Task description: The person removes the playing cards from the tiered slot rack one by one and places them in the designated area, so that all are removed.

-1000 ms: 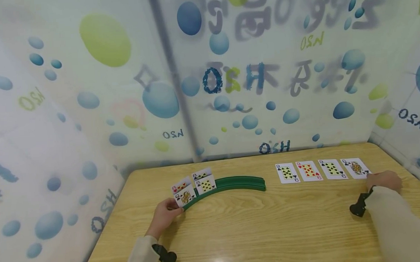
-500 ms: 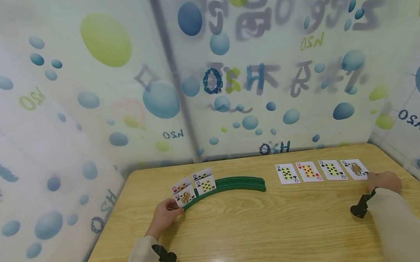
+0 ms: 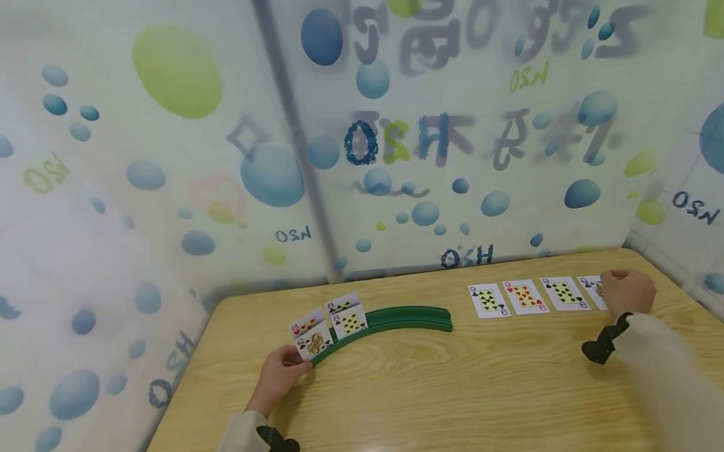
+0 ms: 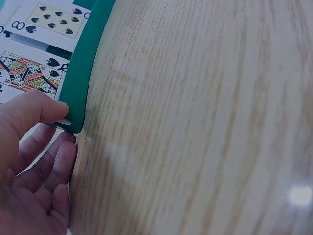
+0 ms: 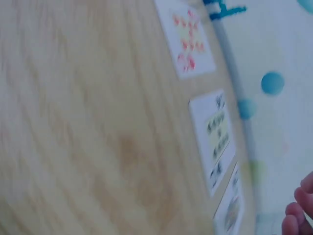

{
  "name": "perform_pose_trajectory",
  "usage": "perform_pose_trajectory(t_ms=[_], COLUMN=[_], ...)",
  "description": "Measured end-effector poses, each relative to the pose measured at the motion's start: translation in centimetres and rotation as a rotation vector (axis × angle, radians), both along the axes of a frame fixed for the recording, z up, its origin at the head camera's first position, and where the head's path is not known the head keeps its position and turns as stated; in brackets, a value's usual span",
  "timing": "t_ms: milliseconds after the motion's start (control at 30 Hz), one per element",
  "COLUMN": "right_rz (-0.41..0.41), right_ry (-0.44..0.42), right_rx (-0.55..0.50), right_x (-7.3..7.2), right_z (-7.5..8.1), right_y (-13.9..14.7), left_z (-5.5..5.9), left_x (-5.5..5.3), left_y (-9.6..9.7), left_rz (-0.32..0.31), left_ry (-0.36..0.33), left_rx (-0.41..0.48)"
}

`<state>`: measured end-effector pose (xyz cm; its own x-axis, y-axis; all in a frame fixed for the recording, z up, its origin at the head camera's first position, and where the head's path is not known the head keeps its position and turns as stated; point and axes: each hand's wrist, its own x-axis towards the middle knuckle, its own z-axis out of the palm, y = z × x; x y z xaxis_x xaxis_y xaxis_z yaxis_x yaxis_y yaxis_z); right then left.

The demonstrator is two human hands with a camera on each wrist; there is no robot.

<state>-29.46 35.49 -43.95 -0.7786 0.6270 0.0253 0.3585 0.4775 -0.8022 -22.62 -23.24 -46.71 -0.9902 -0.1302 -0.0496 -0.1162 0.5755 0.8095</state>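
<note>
At the left, my left hand [image 3: 277, 378] pinches the near end of a curved green playing card holder [image 3: 408, 316], thumb on top in the left wrist view. In its front slot stand a queen of spades [image 4: 32, 73] and an eight of spades [image 4: 56, 20]. Behind them a red heart card [image 3: 307, 323] and a black-suited card [image 3: 343, 304] show their upper parts. My right hand [image 3: 632, 290] is over the black-suited face card [image 3: 594, 291] at the right end of a row, hiding part of it. Its fingers [image 5: 298, 215] are loosely bent, with nothing seen in them.
Left of the face card, a black-suited card [image 3: 565, 292], a red heart card [image 3: 525, 296] and another black-suited card [image 3: 489, 300] lie face up. All sit on a wooden table [image 3: 406, 392]. A bubble-patterned curtain [image 3: 392, 211] stands along its back edge.
My right hand has moved left and up from the face card's lower right corner, and now covers much of that card. The left hand keeps its hold on the card holder.
</note>
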Motion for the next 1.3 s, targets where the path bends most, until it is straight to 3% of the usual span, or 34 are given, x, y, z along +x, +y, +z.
perform_pose_trajectory(t_ms=[267,667,867,1033,1300], right_rz=[0.208,0.550,0.704,0.786,0.926], right_ry=[0.124,0.203,0.196,0.174,0.218], right_rx=[0.076,0.132,0.145,0.108,0.065], right_x=[-1.2,-0.7,-1.0,-0.8,-0.1], right_z=[0.8,3.1,2.7,2.1,1.3], right_y=[-4.0,-12.0,-15.9,-19.6,-24.7], left_z=[0.2,0.1,0.1,-0.1,-0.1], left_x=[0.1,0.1,0.1,0.1,0.1], left_y=[0.0,0.0,-0.1,-0.3,-0.1], left_rz=[-0.001,0.001,0.000,0.001,-0.002], left_ry=[0.005,0.006,0.013,0.011,0.014], left_rx=[-0.002,0.008,0.010,0.007,0.020])
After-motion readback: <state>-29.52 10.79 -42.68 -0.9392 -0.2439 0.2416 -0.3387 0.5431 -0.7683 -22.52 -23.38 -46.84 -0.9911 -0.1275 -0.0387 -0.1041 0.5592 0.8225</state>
